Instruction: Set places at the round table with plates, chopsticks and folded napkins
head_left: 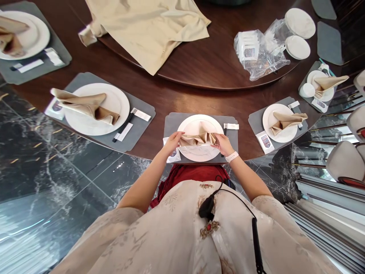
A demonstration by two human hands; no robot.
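A beige cloth napkin [196, 139], gathered into pleats, is stretched between my two hands above a white plate [199, 154]. My left hand [173, 141] pinches its left end, and my right hand [223, 144], with a white band at the wrist, pinches the right end. One peak of the cloth stands up near the middle. Under the plate lies a grey placemat [172, 121]. Chopsticks in a white paper sleeve [230, 126] rest at its right, and a white printed packet [173, 156] is partly hidden beneath my left forearm.
A folded napkin on a plate [124, 101] marks the setting to the left; another folded napkin [285, 121] lies at the right setting. On the raised turntable [205, 72] are a loose beige cloth [154, 30], a clear plastic bag [259, 57] and white dishes [300, 23]. Chairs [345, 161] stand right.
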